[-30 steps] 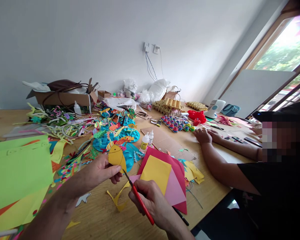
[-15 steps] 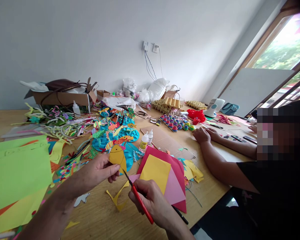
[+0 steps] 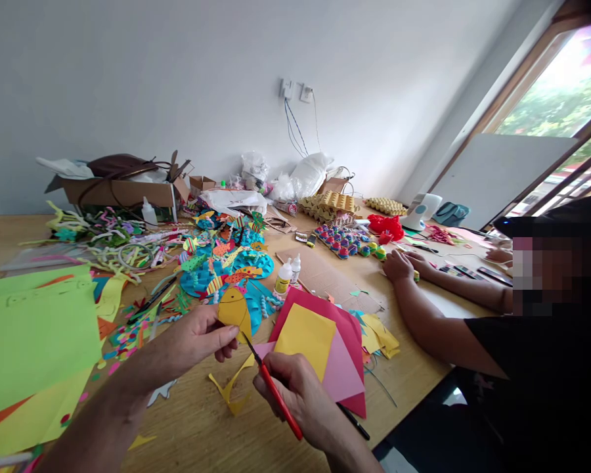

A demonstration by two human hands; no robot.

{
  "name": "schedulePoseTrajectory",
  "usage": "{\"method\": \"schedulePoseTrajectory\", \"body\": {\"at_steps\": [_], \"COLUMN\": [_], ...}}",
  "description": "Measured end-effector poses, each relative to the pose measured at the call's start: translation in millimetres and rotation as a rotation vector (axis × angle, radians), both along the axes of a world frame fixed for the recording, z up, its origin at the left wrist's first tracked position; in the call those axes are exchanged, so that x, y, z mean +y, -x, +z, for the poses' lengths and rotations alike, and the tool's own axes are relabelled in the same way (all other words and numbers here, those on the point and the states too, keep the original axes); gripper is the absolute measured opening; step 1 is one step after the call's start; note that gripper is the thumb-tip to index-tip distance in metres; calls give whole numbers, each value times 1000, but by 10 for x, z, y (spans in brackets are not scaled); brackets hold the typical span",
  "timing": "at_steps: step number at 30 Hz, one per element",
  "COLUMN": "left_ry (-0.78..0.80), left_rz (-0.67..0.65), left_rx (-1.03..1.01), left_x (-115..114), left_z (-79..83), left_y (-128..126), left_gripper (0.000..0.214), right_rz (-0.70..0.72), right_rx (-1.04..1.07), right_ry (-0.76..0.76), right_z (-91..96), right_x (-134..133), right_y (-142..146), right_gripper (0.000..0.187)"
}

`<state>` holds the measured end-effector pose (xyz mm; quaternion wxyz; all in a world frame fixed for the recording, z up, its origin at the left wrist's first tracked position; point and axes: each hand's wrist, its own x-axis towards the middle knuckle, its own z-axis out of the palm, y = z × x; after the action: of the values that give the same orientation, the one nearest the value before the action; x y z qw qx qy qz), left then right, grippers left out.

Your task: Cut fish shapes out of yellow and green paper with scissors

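Observation:
Pinched between the thumb and fingers of my left hand (image 3: 209, 336) is a yellow paper fish (image 3: 233, 309) with a drawn eye and curved lines. My right hand (image 3: 295, 387) grips red-handled scissors (image 3: 278, 397), whose dark blades point up and left to the fish's lower edge, by my left thumb. Whether paper lies between the blades is too small to tell. Below the fish, yellow paper offcuts (image 3: 231, 394) lie on the wooden table (image 3: 187, 433). Just beyond my right hand, a yellow sheet (image 3: 305, 335) rests on pink and red sheets (image 3: 349, 328).
Green and yellow sheets (image 3: 34, 348) cover the left side. Behind my hands are decorated paper fish on blue pieces (image 3: 226, 263) and two glue bottles (image 3: 284, 276). Egg trays (image 3: 329, 205) and a cardboard box (image 3: 123, 196) stand by the wall. Another person's forearm (image 3: 414, 309) rests at right.
The fish in my left hand has shifted slightly right and down. My right hand and the scissors stay nearly in place. The other person's hand has moved a little right.

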<state>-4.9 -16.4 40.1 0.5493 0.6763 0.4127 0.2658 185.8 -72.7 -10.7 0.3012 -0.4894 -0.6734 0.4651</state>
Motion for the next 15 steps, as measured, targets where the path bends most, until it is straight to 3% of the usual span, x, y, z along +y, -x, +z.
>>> {"method": "schedulePoseTrajectory", "body": {"at_steps": [7, 15], "left_ry": [-46, -78], "left_rz": [-4, -48], "left_rx": [21, 44], "left_x": [30, 60], "left_z": [-36, -85], "left_y": [22, 60], "left_gripper": [18, 20], "right_rz": [-4, 22], "right_rx": [-43, -12], "right_ry": [-47, 12], "right_z": [-20, -8], "right_x": [11, 1], "right_y": [-3, 6], "right_gripper": [32, 30]}}
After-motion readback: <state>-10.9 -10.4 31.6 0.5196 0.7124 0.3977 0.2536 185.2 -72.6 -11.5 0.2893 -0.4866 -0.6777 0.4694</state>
